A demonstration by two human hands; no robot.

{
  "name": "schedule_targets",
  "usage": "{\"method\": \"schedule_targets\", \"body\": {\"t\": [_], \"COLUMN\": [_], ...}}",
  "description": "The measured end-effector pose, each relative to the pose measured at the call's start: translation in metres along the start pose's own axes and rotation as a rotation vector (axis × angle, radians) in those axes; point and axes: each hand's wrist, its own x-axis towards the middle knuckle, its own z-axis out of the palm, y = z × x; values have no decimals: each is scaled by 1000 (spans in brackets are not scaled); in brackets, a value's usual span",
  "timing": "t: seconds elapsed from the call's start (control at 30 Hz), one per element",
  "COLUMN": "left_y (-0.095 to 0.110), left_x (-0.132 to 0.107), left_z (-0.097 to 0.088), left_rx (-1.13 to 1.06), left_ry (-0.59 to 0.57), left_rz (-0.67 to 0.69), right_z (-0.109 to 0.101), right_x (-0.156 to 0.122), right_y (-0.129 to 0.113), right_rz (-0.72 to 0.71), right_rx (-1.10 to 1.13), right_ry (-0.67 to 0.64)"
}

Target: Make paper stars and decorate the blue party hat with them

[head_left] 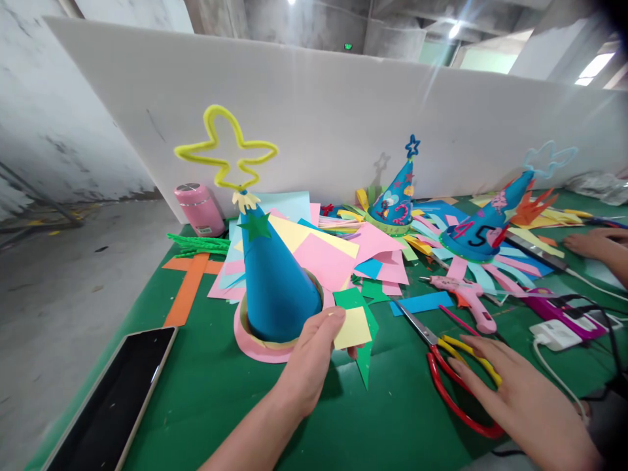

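Note:
My left hand [311, 356] pinches a small yellow paper piece [352, 328] together with a green paper scrap [364, 314], right beside a blue cone hat [272, 278] with a pink brim, a green star and a yellow pipe-cleaner star [223, 149] on top. My right hand [510, 386] lies flat with its fingers stretched over the red and yellow handles of the scissors [454, 366] on the green table [206, 392].
A pink glue gun [466, 297], a power strip [562, 330] with cables, two more decorated blue hats [397, 196] [483, 226], several coloured paper sheets [324, 252], a pink bottle [200, 209], a tablet [115, 399]. Another person's hand [593, 245] rests at far right. A white board [343, 111] stands behind.

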Motion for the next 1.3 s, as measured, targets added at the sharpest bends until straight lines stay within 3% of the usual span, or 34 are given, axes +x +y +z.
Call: {"method": "schedule_targets", "body": {"t": [0.07,0.23,0.4,0.53,0.63,0.87,1.2,1.3], "left_y": [-1,-8,-11,-13,-19,-34,-38,-39], "left_x": [-1,-8,-17,-23,-26,-24,-24,-24], "left_z": [1,0,-5,-11,-15,-21,-26,-27], "left_rx": [7,-13,-71,-242,-232,-173,-348,-308], "left_ry": [-16,-21,-52,-40,-25,87,63,54], "left_rz": [-19,-69,-108,-56,5,-48,-29,-21], "right_z": [-6,-3,10,23,32,48,58,58], "right_x": [5,21,33,34,32,28,24,24], "right_y": [-24,-85,-107,-109,-110,-113,-114,-114], "right_rz": [-34,-492,-771,-768,-739,-734,-711,-731], "right_rx": [88,385,483,483,463,509,602,602], "right_ry": [55,71,68,201,259,172,128,125]}}
